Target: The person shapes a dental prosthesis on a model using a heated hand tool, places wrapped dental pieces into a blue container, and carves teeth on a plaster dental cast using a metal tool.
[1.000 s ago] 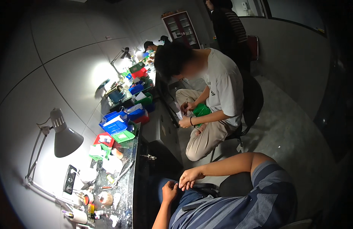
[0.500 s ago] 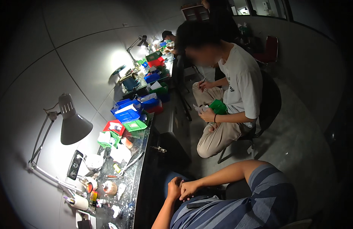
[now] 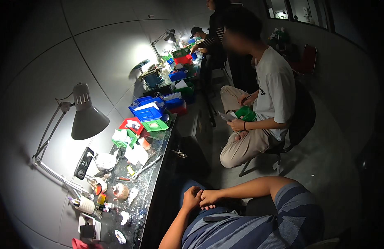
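Observation:
My left hand [image 3: 191,199] and my right hand [image 3: 209,198] are clasped together over my lap, fingers closed against each other. No tool or part shows in either; the palms are hidden. To their left runs a dark, speckled workbench [image 3: 148,195]. On its near part are a stained round jar [image 3: 120,191], a reddish pen-like tool [image 3: 124,179], a white crumpled piece [image 3: 125,218] and a white sheet of paper [image 3: 136,154]. A grey desk lamp [image 3: 90,120] lights them from the left.
Blue bins [image 3: 148,108], a green bin [image 3: 155,125] and a red bin [image 3: 132,125] stand farther along the bench. A seated person in a white shirt [image 3: 275,83] holds papers and a green bin [image 3: 245,113]. Behind stands a person in dark clothes [image 3: 219,31]. A power strip [image 3: 83,163] is on the wall.
My view has shifted, so the bench and seated person appear farther right. My hands stay clasped, with the fingers slightly rearranged. The standing person now reaches toward the far bench.

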Demonstrator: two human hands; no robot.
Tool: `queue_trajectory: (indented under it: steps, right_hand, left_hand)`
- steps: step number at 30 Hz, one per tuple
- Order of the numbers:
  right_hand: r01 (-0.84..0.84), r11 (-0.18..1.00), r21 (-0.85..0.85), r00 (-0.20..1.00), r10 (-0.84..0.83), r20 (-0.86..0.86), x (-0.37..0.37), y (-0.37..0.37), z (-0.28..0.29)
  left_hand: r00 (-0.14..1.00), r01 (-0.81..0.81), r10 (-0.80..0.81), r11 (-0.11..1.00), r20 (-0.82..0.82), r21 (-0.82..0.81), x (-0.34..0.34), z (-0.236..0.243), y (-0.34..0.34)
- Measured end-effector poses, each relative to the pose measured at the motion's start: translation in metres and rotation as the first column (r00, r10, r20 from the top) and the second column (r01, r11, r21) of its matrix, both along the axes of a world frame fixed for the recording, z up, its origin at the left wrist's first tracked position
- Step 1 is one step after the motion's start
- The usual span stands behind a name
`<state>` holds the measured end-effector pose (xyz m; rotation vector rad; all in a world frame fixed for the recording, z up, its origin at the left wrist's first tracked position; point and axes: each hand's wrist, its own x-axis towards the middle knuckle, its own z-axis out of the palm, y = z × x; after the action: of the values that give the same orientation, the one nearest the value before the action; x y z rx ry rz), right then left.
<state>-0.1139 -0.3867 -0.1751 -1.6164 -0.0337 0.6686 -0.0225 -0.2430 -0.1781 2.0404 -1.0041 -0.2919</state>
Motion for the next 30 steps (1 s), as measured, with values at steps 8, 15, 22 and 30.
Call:
queue_trajectory:
  steps: [8, 15, 22, 30]
  right_hand:
    - [-0.006, 1.0, 0.021, 1.0, 0.006, -0.011, 0.0015, -0.0008, -0.0061]
    - [-0.009, 0.999, 0.046, 1.0, 0.009, -0.008, 0.0027, -0.0018, -0.0091]
    - [0.0, 0.998, 0.056, 1.0, 0.001, -0.008, 0.0031, -0.0032, -0.0067]
    - [0.014, 0.999, 0.039, 1.0, -0.014, 0.008, -0.0008, -0.0018, -0.0061]
  left_hand:
    - [1.0, 0.003, -0.002, 1.0, -0.008, 0.031, 0.0005, 0.001, 0.0002]
    - [1.0, -0.012, 0.012, 0.999, -0.01, 0.03, -0.0003, 0.0008, 0.0017]
    - [1.0, 0.001, -0.001, 1.0, -0.031, 0.009, 0.0012, 0.0006, 0.0008]
    - [0.999, 0.001, 0.001, 1.0, -0.051, 0.03, -0.0036, 0.0084, 0.0003]
